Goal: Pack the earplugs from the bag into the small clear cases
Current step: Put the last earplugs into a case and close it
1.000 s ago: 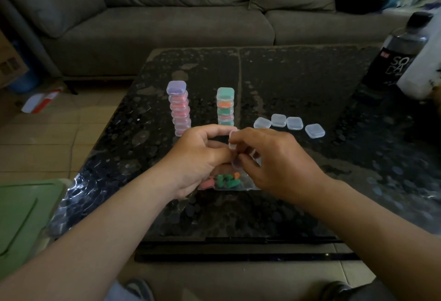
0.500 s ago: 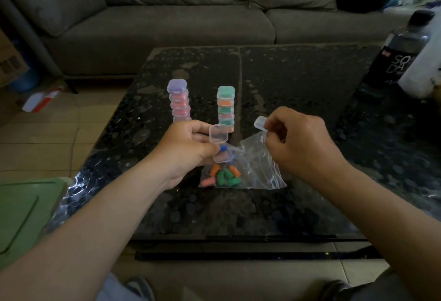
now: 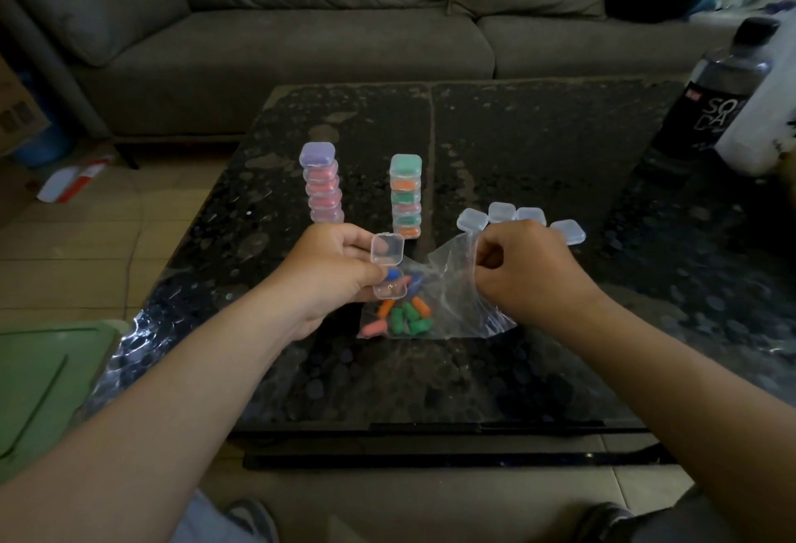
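Hands both busy: the left hand (image 3: 331, 271) grips an open clear case (image 3: 388, 267), lid flipped up, a blue earplug (image 3: 392, 274) showing in its base, held just over the bag's left end. The right hand (image 3: 525, 271) is curled tight, pinching the clear bag (image 3: 456, 305) by its upper edge, while the bag's bottom lies on the dark table (image 3: 538, 146) between the hands with orange, green and pink earplugs (image 3: 405, 318) heaped inside. Behind them two stacks of filled cases (image 3: 322, 185) stand upright, and four empty cases (image 3: 502, 212) sit in a row just beyond the right hand.
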`<action>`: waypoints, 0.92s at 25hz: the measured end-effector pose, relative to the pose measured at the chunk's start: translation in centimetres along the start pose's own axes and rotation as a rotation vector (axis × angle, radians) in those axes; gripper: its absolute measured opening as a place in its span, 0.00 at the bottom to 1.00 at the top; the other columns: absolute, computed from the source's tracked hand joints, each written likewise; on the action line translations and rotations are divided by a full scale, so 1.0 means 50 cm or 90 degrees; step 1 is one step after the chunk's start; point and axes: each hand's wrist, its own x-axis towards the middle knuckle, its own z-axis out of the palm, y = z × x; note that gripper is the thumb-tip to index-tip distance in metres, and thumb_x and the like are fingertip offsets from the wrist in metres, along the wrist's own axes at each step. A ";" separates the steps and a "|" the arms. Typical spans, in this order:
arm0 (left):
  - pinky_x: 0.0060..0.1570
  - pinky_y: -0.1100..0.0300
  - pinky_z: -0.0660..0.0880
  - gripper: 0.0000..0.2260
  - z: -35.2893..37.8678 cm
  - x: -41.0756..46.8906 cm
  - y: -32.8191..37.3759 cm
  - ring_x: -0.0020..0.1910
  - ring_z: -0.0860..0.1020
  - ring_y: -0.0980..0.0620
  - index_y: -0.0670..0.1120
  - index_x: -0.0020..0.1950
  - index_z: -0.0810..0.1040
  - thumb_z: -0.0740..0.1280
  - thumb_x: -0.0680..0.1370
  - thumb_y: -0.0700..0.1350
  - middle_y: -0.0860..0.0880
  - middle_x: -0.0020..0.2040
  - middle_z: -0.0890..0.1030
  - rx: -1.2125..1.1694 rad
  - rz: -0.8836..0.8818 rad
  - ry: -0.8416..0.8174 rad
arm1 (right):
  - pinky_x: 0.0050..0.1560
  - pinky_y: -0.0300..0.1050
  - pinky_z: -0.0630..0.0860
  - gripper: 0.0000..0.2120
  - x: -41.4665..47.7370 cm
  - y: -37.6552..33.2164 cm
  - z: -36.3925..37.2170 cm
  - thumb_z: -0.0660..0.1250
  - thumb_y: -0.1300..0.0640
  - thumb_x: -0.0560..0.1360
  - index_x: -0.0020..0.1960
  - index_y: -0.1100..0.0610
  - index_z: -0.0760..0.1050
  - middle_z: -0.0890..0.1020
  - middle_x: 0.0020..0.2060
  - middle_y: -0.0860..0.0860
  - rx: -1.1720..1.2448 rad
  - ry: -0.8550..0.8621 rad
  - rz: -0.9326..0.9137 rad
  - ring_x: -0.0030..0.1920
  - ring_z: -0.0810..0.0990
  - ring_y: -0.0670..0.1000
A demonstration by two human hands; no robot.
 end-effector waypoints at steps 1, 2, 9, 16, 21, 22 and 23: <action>0.53 0.48 0.84 0.12 0.000 0.001 -0.002 0.47 0.88 0.46 0.41 0.57 0.80 0.71 0.77 0.29 0.42 0.50 0.87 0.007 -0.001 -0.001 | 0.32 0.31 0.72 0.11 0.001 -0.001 0.004 0.68 0.60 0.78 0.39 0.50 0.78 0.81 0.34 0.45 0.004 -0.014 -0.002 0.35 0.79 0.43; 0.53 0.48 0.84 0.12 0.000 0.002 -0.003 0.47 0.88 0.46 0.41 0.57 0.80 0.71 0.77 0.29 0.42 0.50 0.87 0.012 -0.001 -0.002 | 0.31 0.30 0.69 0.12 0.003 -0.002 0.007 0.68 0.60 0.78 0.38 0.49 0.77 0.80 0.34 0.45 0.013 -0.034 -0.002 0.34 0.79 0.42; 0.41 0.58 0.84 0.11 0.006 0.004 -0.012 0.46 0.88 0.47 0.39 0.57 0.79 0.70 0.77 0.29 0.40 0.50 0.87 -0.007 0.001 -0.019 | 0.36 0.43 0.83 0.10 0.012 -0.017 0.038 0.70 0.50 0.78 0.42 0.54 0.83 0.85 0.37 0.49 0.129 -0.127 0.020 0.36 0.85 0.46; 0.41 0.58 0.83 0.10 0.003 0.012 -0.012 0.47 0.88 0.48 0.41 0.56 0.80 0.70 0.78 0.30 0.39 0.55 0.85 -0.024 -0.026 -0.025 | 0.35 0.42 0.82 0.18 0.013 -0.030 0.040 0.63 0.49 0.82 0.38 0.56 0.82 0.85 0.36 0.51 0.228 -0.172 0.052 0.37 0.86 0.49; 0.43 0.57 0.83 0.11 0.006 0.012 -0.012 0.48 0.87 0.47 0.40 0.57 0.80 0.69 0.78 0.29 0.40 0.56 0.84 -0.019 -0.033 -0.023 | 0.40 0.44 0.83 0.12 0.019 -0.023 0.045 0.65 0.54 0.81 0.41 0.52 0.82 0.85 0.39 0.48 0.172 -0.183 -0.003 0.39 0.85 0.47; 0.43 0.57 0.83 0.11 0.007 0.011 -0.011 0.48 0.87 0.47 0.40 0.57 0.80 0.69 0.78 0.29 0.40 0.55 0.84 -0.018 -0.034 -0.024 | 0.39 0.42 0.82 0.11 0.022 -0.022 0.047 0.66 0.55 0.81 0.40 0.51 0.81 0.84 0.39 0.47 0.154 -0.179 -0.001 0.40 0.84 0.46; 0.43 0.57 0.83 0.10 0.007 0.011 -0.012 0.48 0.87 0.47 0.40 0.57 0.80 0.69 0.78 0.29 0.40 0.55 0.84 -0.018 -0.032 -0.024 | 0.37 0.39 0.79 0.11 0.023 -0.021 0.049 0.66 0.55 0.80 0.40 0.49 0.80 0.84 0.38 0.46 0.142 -0.176 -0.001 0.40 0.84 0.45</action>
